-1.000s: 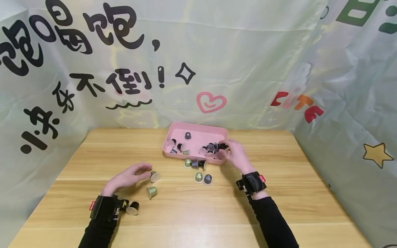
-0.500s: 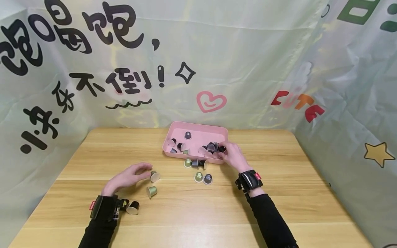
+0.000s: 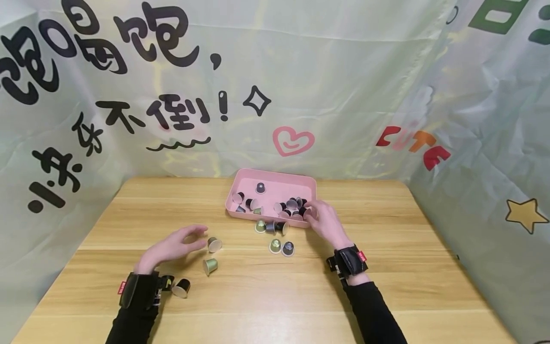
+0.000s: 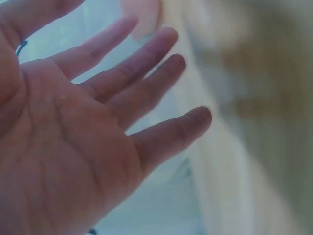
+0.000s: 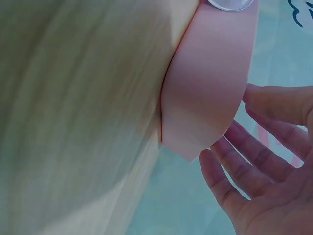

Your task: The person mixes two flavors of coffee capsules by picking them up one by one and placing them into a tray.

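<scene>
Your left hand lies relaxed with fingers apart, just beside a brownish capsule on the desk. Your right hand reaches over the right end of the pink tray, beside clustered capsules; whether its partly hidden fingertips pinch anything, I cannot tell. 5 capsules sit before the tray.

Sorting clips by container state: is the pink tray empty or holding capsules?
Holding capsules: the head view shows several inside the pink tray, with a cluster beside the right hand.
</scene>
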Demonstrator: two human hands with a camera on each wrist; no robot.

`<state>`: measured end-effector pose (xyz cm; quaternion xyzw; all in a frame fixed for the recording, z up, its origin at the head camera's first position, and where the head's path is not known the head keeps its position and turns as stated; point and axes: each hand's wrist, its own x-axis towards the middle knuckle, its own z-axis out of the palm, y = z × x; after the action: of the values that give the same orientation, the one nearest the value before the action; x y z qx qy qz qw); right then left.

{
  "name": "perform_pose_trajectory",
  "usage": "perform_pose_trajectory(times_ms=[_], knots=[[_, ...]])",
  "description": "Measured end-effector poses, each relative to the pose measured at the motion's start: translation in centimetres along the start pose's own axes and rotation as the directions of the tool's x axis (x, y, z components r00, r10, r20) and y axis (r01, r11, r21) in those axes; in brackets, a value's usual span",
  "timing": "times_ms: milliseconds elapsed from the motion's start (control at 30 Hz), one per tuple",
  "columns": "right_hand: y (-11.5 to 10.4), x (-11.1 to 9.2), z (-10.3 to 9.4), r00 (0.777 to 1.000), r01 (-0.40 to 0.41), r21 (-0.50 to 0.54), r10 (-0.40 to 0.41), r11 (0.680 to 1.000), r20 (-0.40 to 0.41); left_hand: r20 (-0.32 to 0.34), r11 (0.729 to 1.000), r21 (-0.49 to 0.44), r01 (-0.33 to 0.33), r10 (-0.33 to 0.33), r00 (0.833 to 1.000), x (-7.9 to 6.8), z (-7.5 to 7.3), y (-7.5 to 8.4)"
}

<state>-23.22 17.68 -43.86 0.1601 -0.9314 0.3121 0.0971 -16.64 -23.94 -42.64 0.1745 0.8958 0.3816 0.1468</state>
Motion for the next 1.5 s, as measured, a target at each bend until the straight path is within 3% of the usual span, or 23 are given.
perform_pose_trajectory(times_ms=[200,367,567,733,933,1167,1500], knots=[[-0.1,-0.7,-0.1,0.997,0.015,0.008,-0.014,1.000,-0.075,0.016,0.997,0.060,0.051,-0.052,0.999,-1.2,-1.0,1.1],[-0.2,-0.9,-0.3,0.995,0.003,0.026,0.000,1.000,-0.098,0.077,0.986,0.049,0.160,-0.163,0.984,-1.7,-1.3,1.5],[-0.4,-1.1,-0.5,0.994,0.004,0.037,0.000,0.999,-0.105,0.133,0.965,0.056,0.257,-0.262,0.956,-1.8,-0.9,1.7],[-0.4,-1.2,-0.5,0.993,0.010,0.033,-0.006,0.999,-0.114,0.126,0.931,0.035,0.364,-0.366,0.922,-1.8,-0.5,2.2],[-0.3,-1.3,-0.5,0.992,0.012,0.032,-0.008,0.999,-0.127,0.131,0.901,0.071,0.429,-0.435,0.891,-1.4,0.1,2.4],[-0.2,-1.3,-0.4,0.990,0.015,0.031,-0.010,0.999,-0.141,0.136,0.909,0.094,0.405,-0.415,0.900,-1.2,0.4,2.3],[-0.3,-1.3,-0.4,0.991,0.006,0.040,0.000,0.999,-0.133,0.122,0.914,0.058,0.402,-0.407,0.905,-1.4,0.6,2.2]])
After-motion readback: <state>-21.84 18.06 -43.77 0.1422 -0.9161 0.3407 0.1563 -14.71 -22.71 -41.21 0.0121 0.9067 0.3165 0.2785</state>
